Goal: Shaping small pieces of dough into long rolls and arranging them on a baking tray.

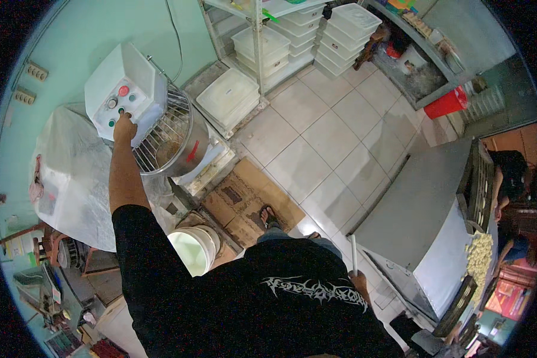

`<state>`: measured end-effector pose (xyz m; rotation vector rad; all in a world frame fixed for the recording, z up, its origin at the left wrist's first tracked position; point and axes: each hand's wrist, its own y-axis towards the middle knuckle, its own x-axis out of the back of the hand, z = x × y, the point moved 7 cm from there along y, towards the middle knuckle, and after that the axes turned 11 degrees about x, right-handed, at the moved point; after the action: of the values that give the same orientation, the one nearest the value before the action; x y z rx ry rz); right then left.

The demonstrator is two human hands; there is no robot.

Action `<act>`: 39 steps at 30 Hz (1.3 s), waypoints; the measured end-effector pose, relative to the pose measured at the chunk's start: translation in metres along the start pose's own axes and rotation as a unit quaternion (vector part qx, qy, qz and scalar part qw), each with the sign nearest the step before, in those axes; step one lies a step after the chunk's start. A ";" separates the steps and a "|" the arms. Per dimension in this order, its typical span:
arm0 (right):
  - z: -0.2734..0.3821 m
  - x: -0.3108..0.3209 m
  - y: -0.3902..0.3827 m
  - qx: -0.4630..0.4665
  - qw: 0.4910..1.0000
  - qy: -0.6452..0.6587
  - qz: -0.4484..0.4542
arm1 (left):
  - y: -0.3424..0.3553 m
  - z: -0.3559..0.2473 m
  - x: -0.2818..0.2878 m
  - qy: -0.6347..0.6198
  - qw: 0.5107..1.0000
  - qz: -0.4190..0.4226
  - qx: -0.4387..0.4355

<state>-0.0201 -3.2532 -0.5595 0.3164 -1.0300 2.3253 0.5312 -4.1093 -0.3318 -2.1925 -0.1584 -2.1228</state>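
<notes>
My left arm reaches to the control panel of a spiral dough mixer (pixel 125 89). There my left hand (pixel 125 127) is closed, with a fingertip against a green button (pixel 121 111). A red button (pixel 123 90) and other knobs sit around it on the white panel. Beside the panel, a wire guard (pixel 161 134) covers the mixer's steel bowl (pixel 192 140), and something pale brown shows inside. Low at my right side, my right hand (pixel 359 279) is wrapped round a white rod (pixel 354 253) that points upward. Its lower end is hidden.
A white bucket (pixel 192 250) stands near my left side. Flattened cardboard (pixel 247 194) lies under my foot. To the right is a large metal-topped table (pixel 414 197), with small dough pieces (pixel 479 262) beyond and other people there. Stacked plastic tubs (pixel 346 36) stand at the back.
</notes>
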 end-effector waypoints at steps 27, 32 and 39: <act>-0.066 -0.004 0.007 -0.007 0.993 0.096 0.064 | -0.623 0.049 -0.440 -0.256 0.951 0.171 0.022; -0.111 0.031 -0.003 -0.014 0.995 0.015 0.101 | -0.576 0.076 -0.419 -0.278 0.788 0.516 0.188; -0.274 0.118 -0.042 -0.122 0.989 0.078 0.008 | -0.570 -0.193 -0.212 -0.414 0.891 0.173 -0.076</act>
<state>-0.0876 -2.9807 -0.6690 0.0288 -1.2243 2.1693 0.2570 -3.5736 -0.5431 -2.8004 0.3386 -0.9502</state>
